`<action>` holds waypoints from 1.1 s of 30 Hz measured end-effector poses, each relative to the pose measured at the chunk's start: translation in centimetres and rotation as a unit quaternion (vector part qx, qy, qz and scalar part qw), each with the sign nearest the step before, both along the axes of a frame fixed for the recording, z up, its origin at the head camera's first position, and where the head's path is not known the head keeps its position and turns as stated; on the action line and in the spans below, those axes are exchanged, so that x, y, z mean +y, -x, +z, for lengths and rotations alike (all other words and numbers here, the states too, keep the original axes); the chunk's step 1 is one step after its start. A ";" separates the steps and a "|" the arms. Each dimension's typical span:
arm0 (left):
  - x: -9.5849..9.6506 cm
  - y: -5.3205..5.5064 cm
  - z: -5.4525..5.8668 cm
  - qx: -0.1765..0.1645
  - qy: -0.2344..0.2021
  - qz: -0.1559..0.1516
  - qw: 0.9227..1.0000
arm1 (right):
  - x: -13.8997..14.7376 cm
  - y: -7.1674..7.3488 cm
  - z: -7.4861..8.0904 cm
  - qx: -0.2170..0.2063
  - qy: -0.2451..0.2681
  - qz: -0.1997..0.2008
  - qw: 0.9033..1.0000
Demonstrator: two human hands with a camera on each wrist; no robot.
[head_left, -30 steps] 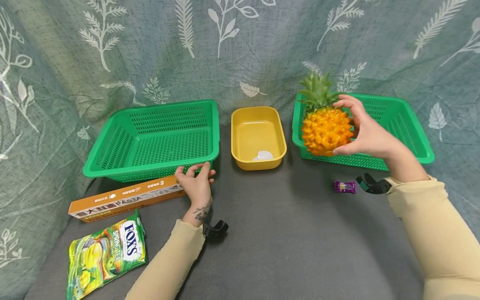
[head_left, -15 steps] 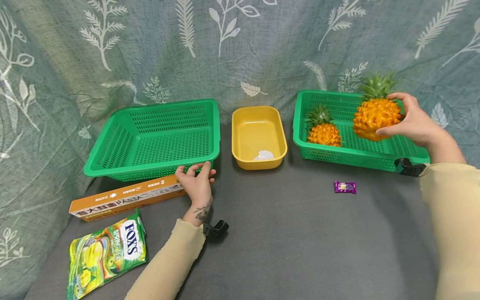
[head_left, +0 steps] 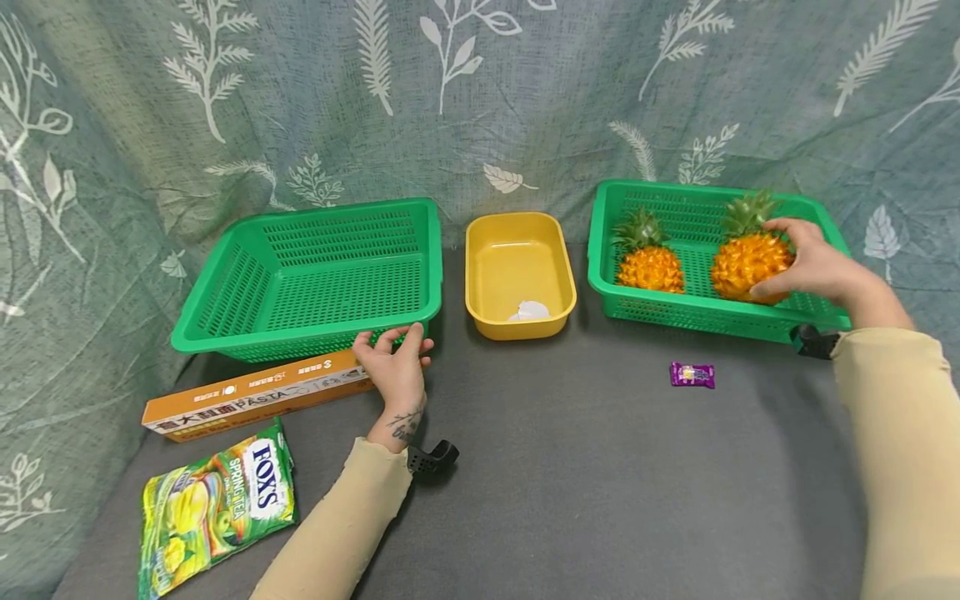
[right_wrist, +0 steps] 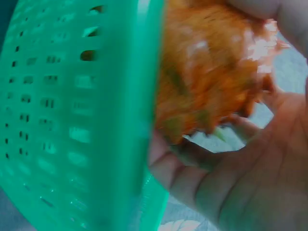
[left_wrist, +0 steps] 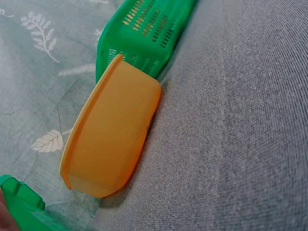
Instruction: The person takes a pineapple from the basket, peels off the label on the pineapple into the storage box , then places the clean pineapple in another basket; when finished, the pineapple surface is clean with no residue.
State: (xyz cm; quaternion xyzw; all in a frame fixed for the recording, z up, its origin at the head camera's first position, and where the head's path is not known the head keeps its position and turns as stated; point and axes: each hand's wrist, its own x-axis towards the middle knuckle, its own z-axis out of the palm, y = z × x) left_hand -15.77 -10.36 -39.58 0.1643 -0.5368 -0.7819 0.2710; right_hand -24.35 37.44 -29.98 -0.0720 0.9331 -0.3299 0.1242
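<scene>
My right hand (head_left: 821,267) grips an orange toy pineapple (head_left: 750,265) with green leaves, thumb in front and fingers behind. The pineapple is lowered into the right part of the right green basket (head_left: 697,310); in the right wrist view the pineapple (right_wrist: 207,72) is just past the rim. A second pineapple (head_left: 649,268) lies in the same basket, to the left. My left hand (head_left: 393,367) stays by the front right corner of the left green basket (head_left: 300,340), fingers loosely bent at its rim and over the right end of an orange pasta box (head_left: 255,395).
Between the baskets stands a yellow tub (head_left: 517,331) with a white piece (head_left: 531,311) in it. A small purple wrapped candy (head_left: 692,375) lies before the right basket. A green Fox's candy bag (head_left: 217,508) is at the front left. A patterned curtain (head_left: 517,100) hangs behind.
My right hand has carried the pineapple rightward, then down into the right basket, uncovering the second pineapple there. My left hand has kept its place.
</scene>
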 end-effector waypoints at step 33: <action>0.1 0.2 0.2 -0.016 -0.006 -0.011 1.000 | -13.7 0.7 -0.5 0.184 0.030 0.056 0.981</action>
